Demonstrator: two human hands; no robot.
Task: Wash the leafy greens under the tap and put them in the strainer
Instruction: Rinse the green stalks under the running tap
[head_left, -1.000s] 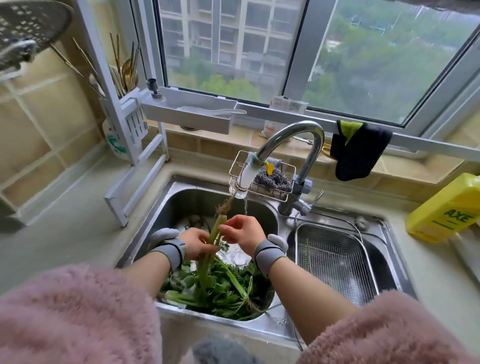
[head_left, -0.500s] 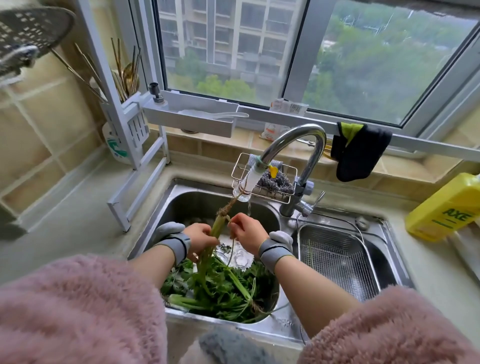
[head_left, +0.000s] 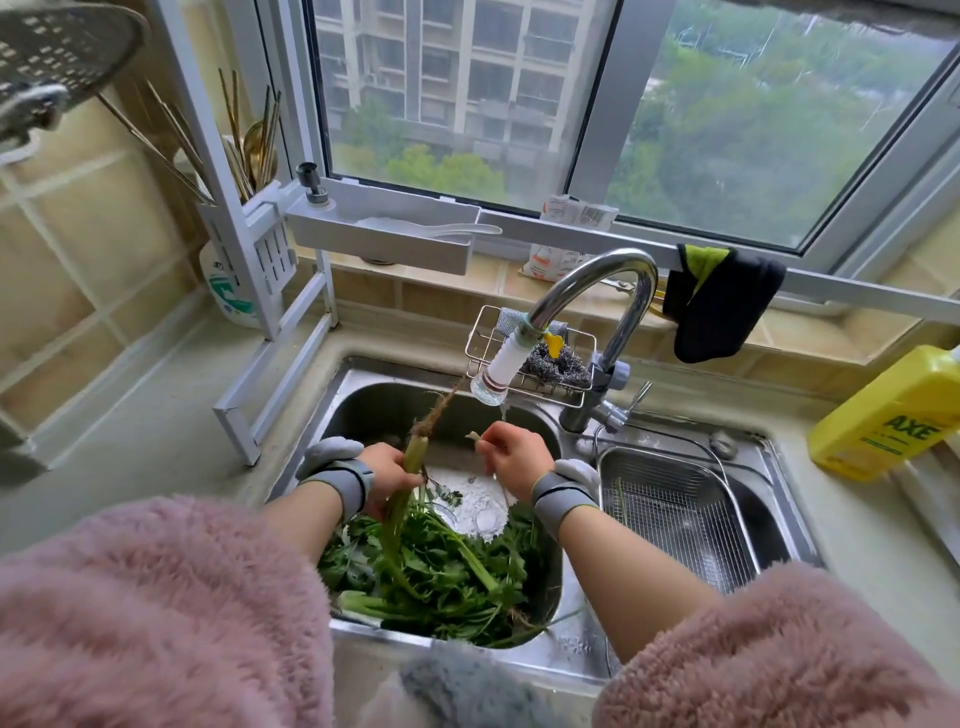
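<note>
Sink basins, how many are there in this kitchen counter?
2. The left basin sits under the tap and holds the leafy greens. The right basin holds the wire strainer. Nothing suggests a hidden third.

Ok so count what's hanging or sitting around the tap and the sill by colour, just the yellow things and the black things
Yellow: 2, the detergent bottle and the small clip on the tap spout.
Black: 1, the cloth hung on the window rail, with a green lining.
Total: 3

A yellow detergent bottle (head_left: 889, 415) stands right of the sink; a dark cloth (head_left: 722, 306) hangs by the window.
</note>
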